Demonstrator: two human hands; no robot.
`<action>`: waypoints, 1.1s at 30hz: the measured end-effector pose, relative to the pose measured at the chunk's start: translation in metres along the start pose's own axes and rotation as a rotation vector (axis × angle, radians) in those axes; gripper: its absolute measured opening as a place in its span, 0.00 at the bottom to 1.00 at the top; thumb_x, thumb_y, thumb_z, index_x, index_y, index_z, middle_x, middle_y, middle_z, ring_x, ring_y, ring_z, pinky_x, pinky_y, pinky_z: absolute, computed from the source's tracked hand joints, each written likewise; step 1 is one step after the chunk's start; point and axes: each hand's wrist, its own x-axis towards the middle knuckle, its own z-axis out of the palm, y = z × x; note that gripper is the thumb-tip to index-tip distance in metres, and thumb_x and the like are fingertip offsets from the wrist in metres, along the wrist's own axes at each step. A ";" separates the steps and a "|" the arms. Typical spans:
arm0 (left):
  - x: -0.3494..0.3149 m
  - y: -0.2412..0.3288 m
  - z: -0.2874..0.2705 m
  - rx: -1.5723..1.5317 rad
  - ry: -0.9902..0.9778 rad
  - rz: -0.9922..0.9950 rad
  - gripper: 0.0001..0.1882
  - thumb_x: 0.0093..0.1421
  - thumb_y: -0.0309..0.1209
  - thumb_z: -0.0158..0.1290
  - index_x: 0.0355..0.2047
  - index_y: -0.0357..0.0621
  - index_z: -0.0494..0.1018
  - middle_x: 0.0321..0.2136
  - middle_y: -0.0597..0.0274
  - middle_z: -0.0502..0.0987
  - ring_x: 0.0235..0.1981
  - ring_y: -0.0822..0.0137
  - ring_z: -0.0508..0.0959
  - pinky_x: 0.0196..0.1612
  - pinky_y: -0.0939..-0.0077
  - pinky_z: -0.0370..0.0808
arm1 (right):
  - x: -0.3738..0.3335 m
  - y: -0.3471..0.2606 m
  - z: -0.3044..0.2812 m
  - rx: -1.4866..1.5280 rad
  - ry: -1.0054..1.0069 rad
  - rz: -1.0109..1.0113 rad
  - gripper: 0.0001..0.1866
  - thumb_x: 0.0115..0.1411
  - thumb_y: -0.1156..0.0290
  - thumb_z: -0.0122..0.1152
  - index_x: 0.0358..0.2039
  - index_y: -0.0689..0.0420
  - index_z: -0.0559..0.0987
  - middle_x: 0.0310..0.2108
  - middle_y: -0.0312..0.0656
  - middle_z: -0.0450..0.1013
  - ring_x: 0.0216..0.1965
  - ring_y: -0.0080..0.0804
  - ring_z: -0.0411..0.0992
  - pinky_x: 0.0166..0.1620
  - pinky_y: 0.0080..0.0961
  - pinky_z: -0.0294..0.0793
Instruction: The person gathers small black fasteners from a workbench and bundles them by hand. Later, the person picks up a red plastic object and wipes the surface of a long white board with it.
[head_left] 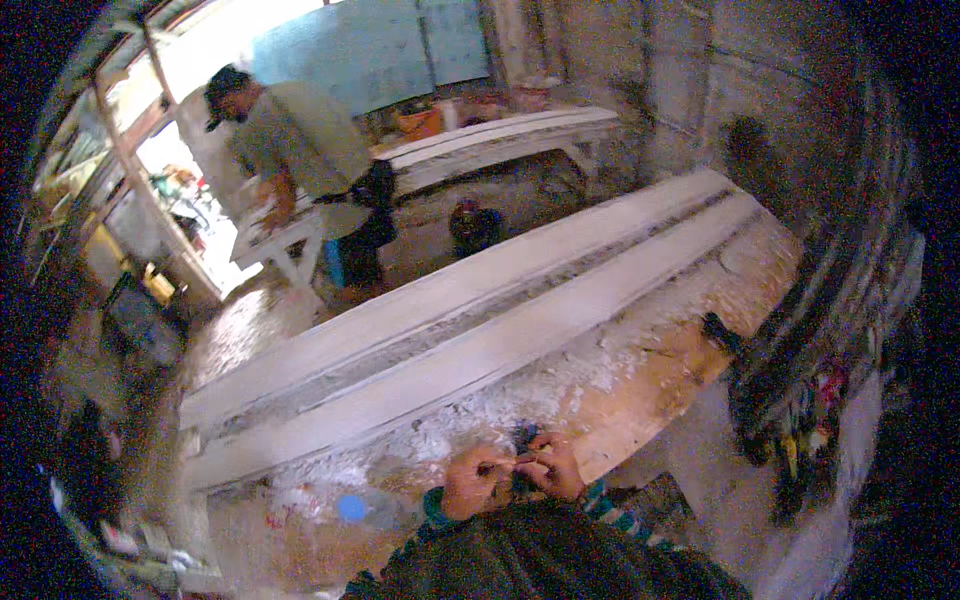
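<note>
My left hand (470, 484) and my right hand (556, 470) are close together at the near edge of the worktable, in front of my body. The fingers of both are closed and meet at the fingertips. Whatever they pinch is too small and blurred to name. Just beyond the fingers lies a small dark blue thing (525, 435), its kind unclear. Past it stretch two long white-coated boards (440, 400), side by side with a gap between them. White scrapings (470, 415) are scattered along the near board's edge.
A round blue disc (351, 508) lies on the table, left of my hands. Bare brown tabletop (640, 400) shows on the right. At the far left a co-worker (300, 140) bends over a white trestle (290, 245). Another white bench (500, 140) stands behind. Tools hang at right (800, 440).
</note>
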 end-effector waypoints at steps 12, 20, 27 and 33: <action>-0.015 -0.028 0.022 -0.410 -0.075 -0.108 0.10 0.62 0.26 0.42 0.42 0.41 0.70 0.25 0.68 0.70 0.26 0.78 0.71 0.31 0.82 0.70 | -0.039 0.113 -0.054 0.265 0.328 0.467 0.07 0.50 0.74 0.64 0.26 0.62 0.75 0.31 0.41 0.72 0.33 0.32 0.71 0.36 0.30 0.71; -0.023 -0.055 0.020 -0.308 0.066 0.173 0.11 0.58 0.27 0.44 0.38 0.41 0.74 0.29 0.60 0.76 0.31 0.67 0.76 0.37 0.75 0.72 | -0.014 0.218 -0.166 -0.281 0.201 0.637 0.15 0.50 0.63 0.63 0.33 0.60 0.76 0.30 0.46 0.74 0.32 0.36 0.72 0.38 0.32 0.71; -0.039 -0.083 0.014 -0.291 -0.100 0.120 0.11 0.53 0.23 0.42 0.32 0.38 0.75 0.32 0.57 0.78 0.36 0.64 0.77 0.42 0.74 0.71 | 0.059 0.169 -0.230 -0.802 0.719 0.309 0.19 0.54 0.67 0.58 0.45 0.60 0.71 0.48 0.48 0.67 0.42 0.37 0.69 0.43 0.30 0.71; -0.041 -0.083 0.022 -0.532 -0.129 -0.018 0.12 0.53 0.22 0.41 0.30 0.37 0.76 0.31 0.57 0.78 0.35 0.66 0.77 0.41 0.75 0.71 | 0.039 0.126 -0.154 -0.052 0.083 0.502 0.21 0.52 0.71 0.58 0.48 0.59 0.69 0.41 0.41 0.68 0.37 0.30 0.67 0.36 0.21 0.70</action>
